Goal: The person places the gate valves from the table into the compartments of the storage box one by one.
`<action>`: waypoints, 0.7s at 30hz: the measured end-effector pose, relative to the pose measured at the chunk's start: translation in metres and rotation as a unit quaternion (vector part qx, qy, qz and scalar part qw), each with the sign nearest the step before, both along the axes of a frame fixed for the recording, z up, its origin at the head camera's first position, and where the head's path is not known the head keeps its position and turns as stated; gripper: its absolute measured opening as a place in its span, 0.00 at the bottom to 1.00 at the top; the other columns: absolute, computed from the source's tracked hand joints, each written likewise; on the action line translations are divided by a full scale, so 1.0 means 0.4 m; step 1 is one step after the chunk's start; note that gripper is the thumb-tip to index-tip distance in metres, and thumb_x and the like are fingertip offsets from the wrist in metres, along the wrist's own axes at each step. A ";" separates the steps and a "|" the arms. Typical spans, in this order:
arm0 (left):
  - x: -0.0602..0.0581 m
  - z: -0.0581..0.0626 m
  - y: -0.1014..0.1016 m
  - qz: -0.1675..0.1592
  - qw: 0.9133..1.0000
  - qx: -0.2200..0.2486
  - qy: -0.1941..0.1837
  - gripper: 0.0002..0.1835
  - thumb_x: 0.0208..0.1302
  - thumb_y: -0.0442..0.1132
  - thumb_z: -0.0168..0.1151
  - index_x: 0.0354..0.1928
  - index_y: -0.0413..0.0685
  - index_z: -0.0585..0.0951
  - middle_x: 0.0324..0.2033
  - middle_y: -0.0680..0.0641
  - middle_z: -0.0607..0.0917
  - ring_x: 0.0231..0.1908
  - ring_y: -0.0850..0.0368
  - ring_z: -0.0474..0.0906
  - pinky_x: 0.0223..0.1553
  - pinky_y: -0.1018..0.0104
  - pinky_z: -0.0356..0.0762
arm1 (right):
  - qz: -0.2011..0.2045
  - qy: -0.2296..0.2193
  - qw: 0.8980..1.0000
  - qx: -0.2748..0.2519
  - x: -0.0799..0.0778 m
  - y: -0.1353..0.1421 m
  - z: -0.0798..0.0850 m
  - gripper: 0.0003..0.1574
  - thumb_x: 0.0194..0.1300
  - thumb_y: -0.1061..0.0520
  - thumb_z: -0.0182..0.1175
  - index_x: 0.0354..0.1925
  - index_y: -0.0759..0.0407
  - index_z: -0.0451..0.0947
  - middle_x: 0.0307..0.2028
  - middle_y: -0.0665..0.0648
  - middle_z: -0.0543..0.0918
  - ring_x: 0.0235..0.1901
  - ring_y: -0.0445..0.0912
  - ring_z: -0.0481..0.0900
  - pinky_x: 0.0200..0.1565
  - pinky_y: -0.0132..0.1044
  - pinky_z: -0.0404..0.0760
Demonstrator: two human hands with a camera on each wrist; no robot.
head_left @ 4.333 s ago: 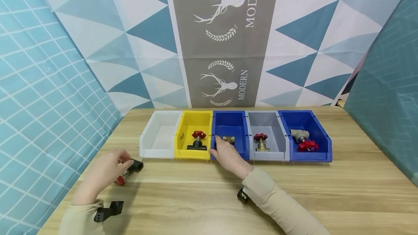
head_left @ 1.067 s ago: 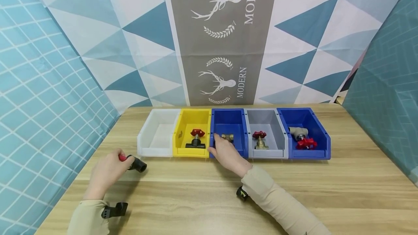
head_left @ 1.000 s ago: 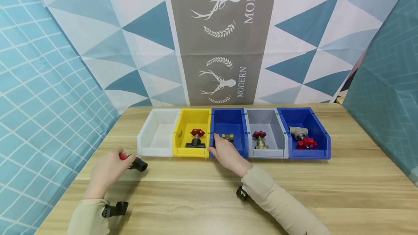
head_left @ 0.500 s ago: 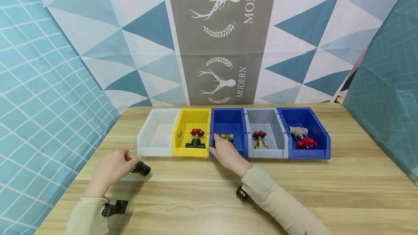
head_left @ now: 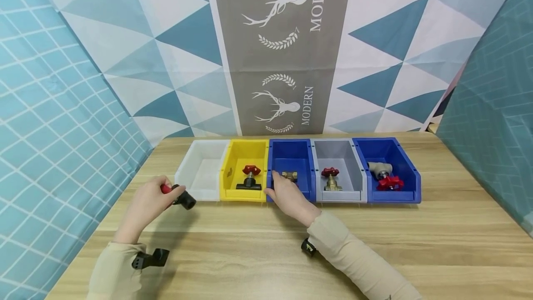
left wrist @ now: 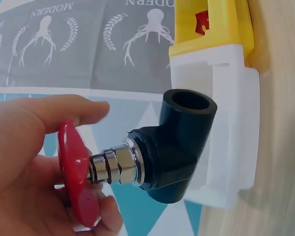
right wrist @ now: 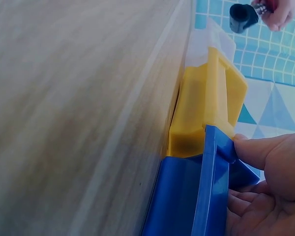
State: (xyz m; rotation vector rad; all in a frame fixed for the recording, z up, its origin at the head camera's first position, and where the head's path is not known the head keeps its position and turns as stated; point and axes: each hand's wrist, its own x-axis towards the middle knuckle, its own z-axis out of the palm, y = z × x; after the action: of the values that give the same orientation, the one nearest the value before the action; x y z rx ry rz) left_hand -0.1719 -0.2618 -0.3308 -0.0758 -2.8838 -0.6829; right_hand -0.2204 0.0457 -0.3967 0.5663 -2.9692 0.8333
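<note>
My left hand holds a valve by its red handwheel, beside the front left corner of the white bin. In the left wrist view the valve shows a black tee-shaped pipe body and a shiny metal stem; fingers curl round the wheel. My right hand grips the front left edge of the middle blue bin. Its thumb lies on the rim near the yellow bin, and its fingers reach inside, as the right wrist view shows. A brass valve in that bin is partly hidden by this hand.
The yellow bin holds a black valve with a red wheel. A brass one lies in the grey bin. The right blue bin contains a beige valve. All bins stand in a row on the wooden table.
My left hand has gone from low over the table at the left up and rightward, carrying the valve towards the white bin. The right hand has kept its place on the blue bin.
</note>
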 end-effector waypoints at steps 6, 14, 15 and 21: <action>-0.016 -0.004 0.011 -0.005 0.999 0.021 0.025 0.20 0.59 0.54 0.56 0.32 0.42 0.71 0.22 0.47 0.74 0.19 0.57 0.66 0.20 0.67 0.64 | -0.002 0.002 1.000 0.003 0.001 -0.001 -0.002 0.37 0.67 0.47 0.50 0.63 0.72 0.57 0.58 0.69 0.69 0.52 0.55 0.75 0.50 0.44 0.76; -0.044 -0.023 0.022 -0.066 0.996 0.046 0.037 0.15 0.61 0.46 0.58 0.34 0.40 0.70 0.30 0.44 0.71 0.24 0.57 0.66 0.23 0.69 0.66 | -0.001 0.004 1.000 0.001 0.001 -0.002 0.001 0.36 0.67 0.48 0.50 0.63 0.72 0.57 0.57 0.69 0.70 0.51 0.56 0.75 0.50 0.44 0.76; -0.046 -0.026 0.024 -0.070 0.995 0.052 0.038 0.15 0.62 0.46 0.57 0.35 0.39 0.70 0.30 0.44 0.71 0.24 0.57 0.66 0.23 0.70 0.66 | 0.000 0.004 1.000 0.000 0.001 -0.001 0.002 0.36 0.67 0.48 0.50 0.63 0.72 0.57 0.58 0.69 0.70 0.51 0.56 0.75 0.50 0.44 0.76; -0.071 -0.039 0.039 -0.058 0.995 0.064 0.057 0.17 0.63 0.47 0.55 0.37 0.39 0.69 0.29 0.44 0.73 0.25 0.56 0.66 0.24 0.69 0.65 | 0.000 0.006 1.000 0.006 0.002 -0.001 0.002 0.37 0.67 0.47 0.50 0.63 0.72 0.57 0.58 0.69 0.69 0.51 0.56 0.75 0.50 0.44 0.76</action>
State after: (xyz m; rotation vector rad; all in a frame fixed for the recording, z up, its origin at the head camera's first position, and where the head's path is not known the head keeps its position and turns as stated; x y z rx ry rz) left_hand -0.2001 -0.2461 -0.3463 -0.2596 -2.7366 -0.8521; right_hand -0.2196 0.0452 -0.3957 0.5682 -2.9660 0.8099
